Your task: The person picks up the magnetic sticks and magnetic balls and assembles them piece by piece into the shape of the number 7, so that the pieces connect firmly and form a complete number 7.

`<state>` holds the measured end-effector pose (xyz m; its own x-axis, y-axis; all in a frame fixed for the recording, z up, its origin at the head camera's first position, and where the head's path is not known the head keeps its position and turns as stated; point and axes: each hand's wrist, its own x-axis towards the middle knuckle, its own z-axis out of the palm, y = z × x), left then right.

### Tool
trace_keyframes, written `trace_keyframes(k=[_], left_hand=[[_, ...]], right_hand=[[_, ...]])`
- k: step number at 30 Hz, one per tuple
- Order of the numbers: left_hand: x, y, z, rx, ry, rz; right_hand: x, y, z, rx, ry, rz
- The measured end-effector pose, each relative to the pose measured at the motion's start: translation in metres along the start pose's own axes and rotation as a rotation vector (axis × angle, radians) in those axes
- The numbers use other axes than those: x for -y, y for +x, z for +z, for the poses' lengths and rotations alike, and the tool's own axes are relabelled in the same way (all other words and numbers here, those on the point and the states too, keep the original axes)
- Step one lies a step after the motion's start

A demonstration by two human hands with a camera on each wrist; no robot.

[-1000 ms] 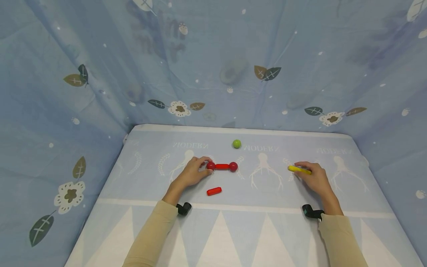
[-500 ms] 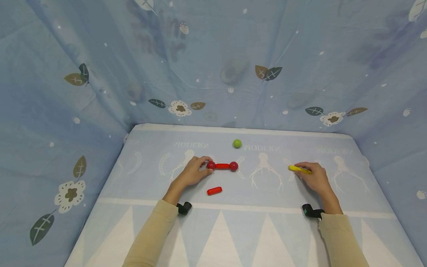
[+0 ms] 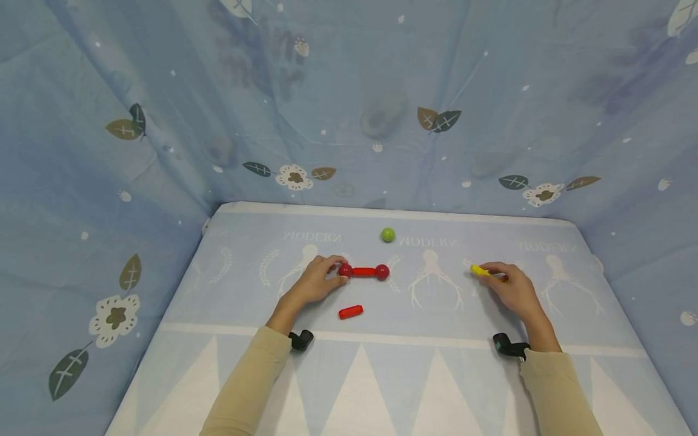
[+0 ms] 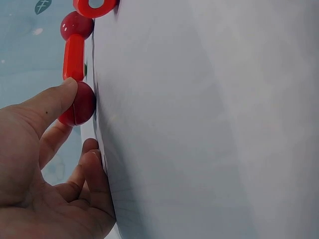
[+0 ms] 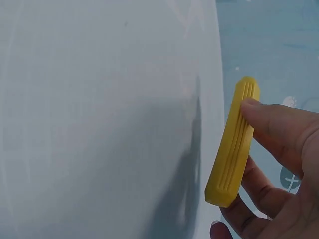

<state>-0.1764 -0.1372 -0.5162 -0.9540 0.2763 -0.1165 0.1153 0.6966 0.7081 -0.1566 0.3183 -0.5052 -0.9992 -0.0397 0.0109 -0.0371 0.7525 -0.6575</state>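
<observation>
My left hand [image 3: 315, 281] pinches a dark red ball [image 3: 345, 270] between thumb and fingers at the table's middle. That ball joins a bright red stick [image 3: 363, 272], whose other end meets a second dark red ball [image 3: 382, 272]; together they lie like a dumbbell. On the right, my right hand [image 3: 515, 292] holds a yellow stick [image 5: 232, 144] with lengthwise grooves. The thumb presses near one end in the right wrist view, and fingers support it from behind. From the head view, part of the yellow stick is hidden by the fingers.
A loose red stick [image 3: 351, 312] lies nearer me, below the joined pieces. Farther back sits a green ball [image 3: 388, 235]. The patterned cloth on the table [image 3: 436, 327] meets a blue curtain [image 3: 349, 121] behind and at both sides.
The yellow stick has turned in my right hand, its left end shifting slightly upward and less of it showing. My left hand and the red pieces stay put.
</observation>
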Motion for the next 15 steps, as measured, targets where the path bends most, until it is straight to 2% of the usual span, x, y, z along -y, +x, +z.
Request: trace_keyframes(k=[15], left_hand=[[-0.001, 0.000, -0.001, -0.004, -0.006, 0.008]], right_hand=[[0.029, -0.008, 0.022, 0.043, 0.178, 0.090]])
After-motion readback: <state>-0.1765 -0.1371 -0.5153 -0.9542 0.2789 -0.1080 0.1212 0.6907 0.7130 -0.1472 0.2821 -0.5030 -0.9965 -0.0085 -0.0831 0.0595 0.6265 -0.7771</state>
